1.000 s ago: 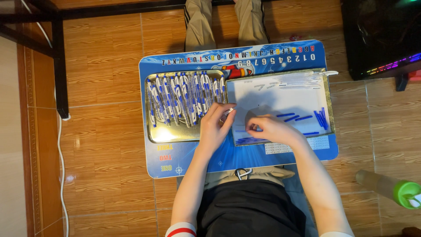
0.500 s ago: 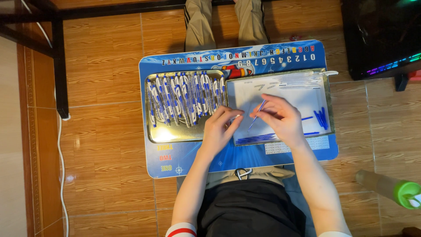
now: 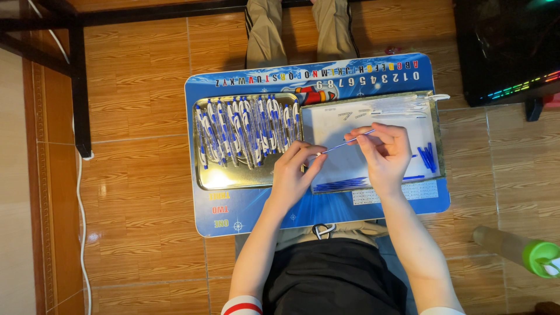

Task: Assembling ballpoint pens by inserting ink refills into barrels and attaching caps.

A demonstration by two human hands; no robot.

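Observation:
My left hand (image 3: 294, 172) and my right hand (image 3: 384, 153) hold one thin blue pen refill (image 3: 344, 143) between them, each pinching an end, above a white-lined tray (image 3: 373, 116). Several more blue refills (image 3: 341, 185) lie along that tray's near edge, and small blue caps (image 3: 427, 156) sit at its right side. To the left, a metal tray (image 3: 205, 178) holds several blue-and-white pens (image 3: 248, 131) laid in a row.
Both trays rest on a small blue lap table (image 3: 233, 216) printed with letters and digits, over a wooden floor. Another person's legs (image 3: 297, 32) stand beyond the table. A bottle with a green cap (image 3: 539, 256) lies at the lower right. A black table leg (image 3: 79, 87) is at left.
My right hand lifted a blue refill from the tray's near edge, and my left hand came in to take its other end. Both hands now hold it higher over the white tray.

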